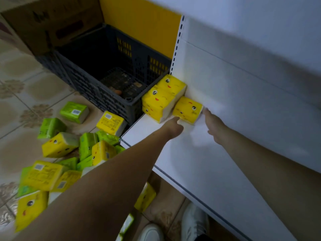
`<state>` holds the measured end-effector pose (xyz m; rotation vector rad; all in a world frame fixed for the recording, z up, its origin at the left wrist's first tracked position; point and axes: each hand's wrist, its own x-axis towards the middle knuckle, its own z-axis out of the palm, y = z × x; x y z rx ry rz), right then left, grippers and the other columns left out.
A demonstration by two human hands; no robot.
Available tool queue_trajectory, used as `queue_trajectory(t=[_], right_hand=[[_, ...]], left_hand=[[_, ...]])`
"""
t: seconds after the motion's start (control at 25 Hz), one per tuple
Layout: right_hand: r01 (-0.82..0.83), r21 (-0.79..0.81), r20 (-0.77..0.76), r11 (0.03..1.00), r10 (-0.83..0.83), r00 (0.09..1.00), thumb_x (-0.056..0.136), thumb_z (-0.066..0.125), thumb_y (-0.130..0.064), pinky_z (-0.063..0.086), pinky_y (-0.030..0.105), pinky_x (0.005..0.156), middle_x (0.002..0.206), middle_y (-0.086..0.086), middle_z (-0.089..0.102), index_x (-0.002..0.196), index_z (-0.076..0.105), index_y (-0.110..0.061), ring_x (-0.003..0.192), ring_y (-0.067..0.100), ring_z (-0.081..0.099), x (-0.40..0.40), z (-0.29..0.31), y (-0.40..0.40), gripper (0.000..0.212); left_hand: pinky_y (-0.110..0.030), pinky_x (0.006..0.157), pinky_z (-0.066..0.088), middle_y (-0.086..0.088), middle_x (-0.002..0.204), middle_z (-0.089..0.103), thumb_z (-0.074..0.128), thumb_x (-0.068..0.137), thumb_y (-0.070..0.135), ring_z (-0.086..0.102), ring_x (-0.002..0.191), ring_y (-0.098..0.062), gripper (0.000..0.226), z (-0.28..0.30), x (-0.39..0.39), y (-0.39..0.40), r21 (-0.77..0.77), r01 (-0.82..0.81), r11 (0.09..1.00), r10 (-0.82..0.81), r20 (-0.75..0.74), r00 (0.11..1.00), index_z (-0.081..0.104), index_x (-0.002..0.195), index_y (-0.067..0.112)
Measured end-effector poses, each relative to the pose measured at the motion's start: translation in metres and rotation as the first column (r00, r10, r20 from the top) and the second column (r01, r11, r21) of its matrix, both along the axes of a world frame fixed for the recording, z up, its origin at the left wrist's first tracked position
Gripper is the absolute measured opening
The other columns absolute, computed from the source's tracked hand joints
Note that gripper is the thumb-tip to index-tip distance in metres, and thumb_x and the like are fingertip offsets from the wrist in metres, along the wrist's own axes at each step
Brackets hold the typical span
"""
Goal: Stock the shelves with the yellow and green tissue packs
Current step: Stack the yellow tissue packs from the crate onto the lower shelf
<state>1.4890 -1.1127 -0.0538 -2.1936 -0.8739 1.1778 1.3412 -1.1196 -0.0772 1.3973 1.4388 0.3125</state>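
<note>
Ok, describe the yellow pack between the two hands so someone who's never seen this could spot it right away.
Start at the white shelf and go to its far left corner, beside the dark crate. A stack of yellow packs stands there. The pack is the single one just right of that stack, low on the shelf between both hands, with its printed face turned sideways.

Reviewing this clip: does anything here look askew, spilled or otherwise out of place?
Yes. Yellow and green tissue packs lie scattered at all angles on the tiled floor beside the dark crate, not stacked. On the white shelf, the single yellow pack between both hands sits turned differently from the stacked yellow packs.
</note>
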Motion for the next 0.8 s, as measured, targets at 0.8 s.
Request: queue_trajectory(t=[0.8], right_hand=[[0.368, 0.181, 0.287, 0.912, -0.407, 0.867, 0.102, 0.033, -0.045, 0.035, 0.034, 0.099, 0.145, 0.008, 0.043, 0.142, 0.042, -0.01, 0.13, 0.027, 0.044, 0.255, 0.253, -0.599, 0.054]], left_hand=[[-0.024, 0.097, 0.036, -0.008, 0.14, 0.049, 0.049, 0.098, 0.029, 0.05, 0.124, -0.023, 0.046, 0.278, 0.266, -0.484, 0.402, 0.877, 0.265, -0.857, -0.319, 0.405, 0.044, 0.143, 0.02]])
